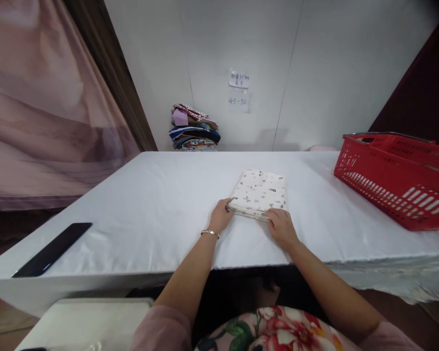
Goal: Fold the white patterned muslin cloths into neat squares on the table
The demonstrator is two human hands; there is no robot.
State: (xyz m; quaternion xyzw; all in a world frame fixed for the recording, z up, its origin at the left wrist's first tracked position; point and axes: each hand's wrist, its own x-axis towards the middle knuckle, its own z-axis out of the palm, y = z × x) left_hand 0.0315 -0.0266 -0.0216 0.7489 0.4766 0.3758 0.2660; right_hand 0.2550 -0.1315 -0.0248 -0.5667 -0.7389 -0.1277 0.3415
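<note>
A folded white cloth with small printed figures [259, 189] lies on the white-covered table, its layered near edge facing me. My left hand [222, 214], with a bracelet at the wrist, grips the near left corner of the cloth. At the near right corner, my right hand [281, 226] has its fingers closed over the cloth's edge. Both hands are low at the tabletop, with the layered edge between them.
A red basket [395, 178] stands at the table's right. Folded fabrics [194, 129] are stacked at the back against the wall. A black flat object [53, 249] lies at the front left. The table's front edge [149, 273] runs below my hands.
</note>
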